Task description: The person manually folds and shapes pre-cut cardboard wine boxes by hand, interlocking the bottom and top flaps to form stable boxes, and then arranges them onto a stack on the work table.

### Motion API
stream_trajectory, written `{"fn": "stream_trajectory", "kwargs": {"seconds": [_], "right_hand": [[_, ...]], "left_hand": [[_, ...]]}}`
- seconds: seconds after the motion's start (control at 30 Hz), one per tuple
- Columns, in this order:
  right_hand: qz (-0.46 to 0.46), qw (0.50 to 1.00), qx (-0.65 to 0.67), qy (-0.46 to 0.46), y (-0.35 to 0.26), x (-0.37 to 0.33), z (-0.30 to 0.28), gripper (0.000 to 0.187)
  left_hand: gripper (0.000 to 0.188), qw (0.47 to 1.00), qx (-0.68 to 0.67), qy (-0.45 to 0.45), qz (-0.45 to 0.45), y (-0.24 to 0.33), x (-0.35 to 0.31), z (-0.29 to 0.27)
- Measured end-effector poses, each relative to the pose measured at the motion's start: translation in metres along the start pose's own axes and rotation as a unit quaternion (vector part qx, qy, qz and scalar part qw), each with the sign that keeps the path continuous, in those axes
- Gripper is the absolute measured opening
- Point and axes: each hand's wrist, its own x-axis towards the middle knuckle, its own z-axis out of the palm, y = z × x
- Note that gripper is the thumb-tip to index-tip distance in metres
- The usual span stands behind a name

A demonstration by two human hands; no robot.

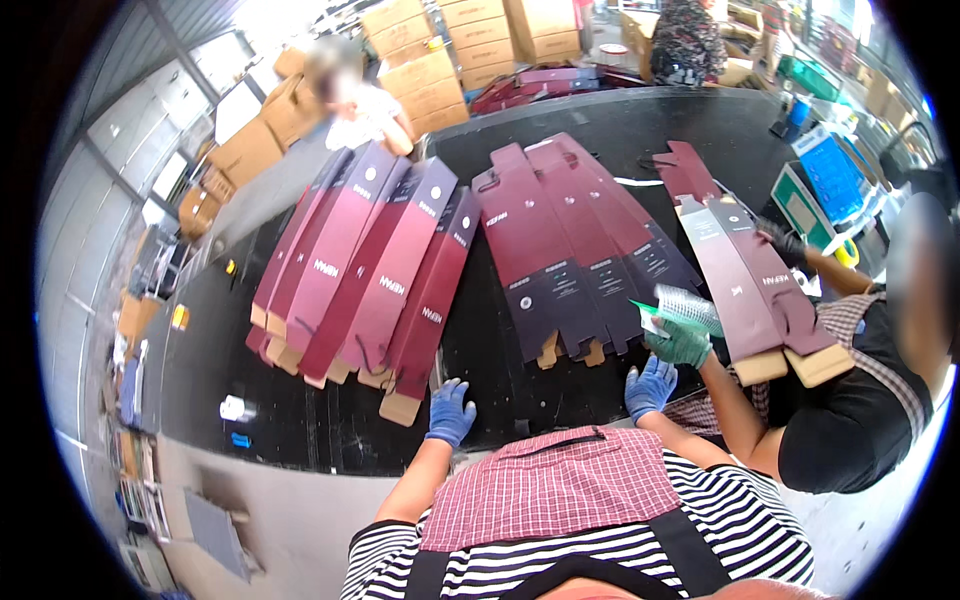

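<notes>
My left hand (452,412), in a blue glove, rests on the front edge of the black table (520,410), fingers spread and holding nothing. Just left of it stands a group of long, folded maroon boxes (395,290) with brown cardboard ends. My right hand (650,390), gloved in blue too, lies on the table edge with its fingers apart and nothing in them. Flat maroon and dark carton blanks (575,240) lie ahead, between and beyond my hands. Close to my right hand, a co-worker's green-gloved hand (682,344) holds a clear, ridged plastic-looking bundle (688,308).
The co-worker at my right leans over more long cartons (745,270). A blue bin (828,175) and a roll of yellow-green tape (846,253) are at the far right. Another person (370,115) stands across the table at left. Brown cartons (425,85) are stacked behind.
</notes>
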Motion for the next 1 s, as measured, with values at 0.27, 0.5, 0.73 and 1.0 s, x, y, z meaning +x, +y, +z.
{"fn": "stream_trajectory", "kwargs": {"seconds": [0.27,0.5,0.73,1.0], "right_hand": [[-0.091,0.954,0.252,0.134,0.023,0.019,-0.009,0.043],[-0.107,0.909,0.356,0.191,-0.042,0.132,-0.005,0.033],[-0.052,0.910,0.411,0.005,-0.119,0.121,-0.015,0.032],[-0.056,0.965,0.245,-0.080,-0.133,0.122,-0.020,0.041]], "left_hand": [[0.024,0.990,-0.119,0.031,-0.067,0.001,-0.043,-0.007],[0.025,0.938,-0.322,-0.010,-0.128,-0.027,0.024,-0.006],[0.029,0.901,-0.412,-0.103,-0.090,-0.003,0.068,0.016],[0.060,0.769,-0.587,-0.182,-0.177,0.024,0.155,0.043]]}}
